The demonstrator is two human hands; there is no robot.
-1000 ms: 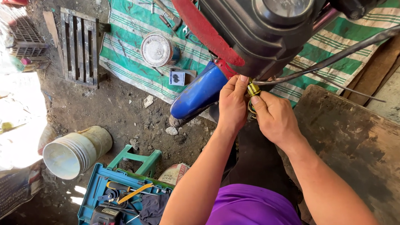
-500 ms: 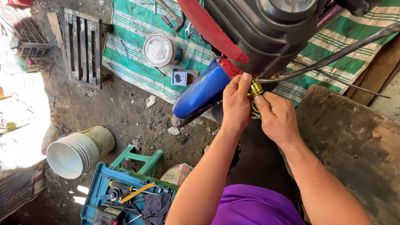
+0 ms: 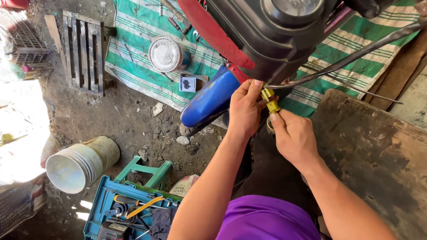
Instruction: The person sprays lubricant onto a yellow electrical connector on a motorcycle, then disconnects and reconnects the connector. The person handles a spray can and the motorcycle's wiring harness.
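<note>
Both hands are up at the middle of the frame, right under the black headlight housing [image 3: 272, 33] of the motorcycle, and they meet on a small yellow connector [image 3: 269, 100]. The left hand [image 3: 244, 112] comes in from the left with its fingers curled and its fingertips pressed onto the upper end of the connector, just below the housing. The right hand [image 3: 294, 138] sits lower and to the right, thumb and forefinger pinching the connector's lower end, the other fingers folded in. The connector's long axis runs nearly up and down the frame, tilted a touch to the lower right, so the left hand has the top and the right hand has the bottom, both touching it and neither nearer than the other. A grey cable [image 3: 353, 58] sweeps away from that spot toward the upper right. Just left of the hands, the blue front fender [image 3: 208, 101] slants down toward the dirt. Behind it, at the upper centre, a round tin can [image 3: 166, 54] stands on the green striped mat [image 3: 134, 33]. At lower left lies a white bucket [image 3: 80, 165] on its side, with a teal toolbox [image 3: 100, 204] (open, crammed with tools) below it.
</note>
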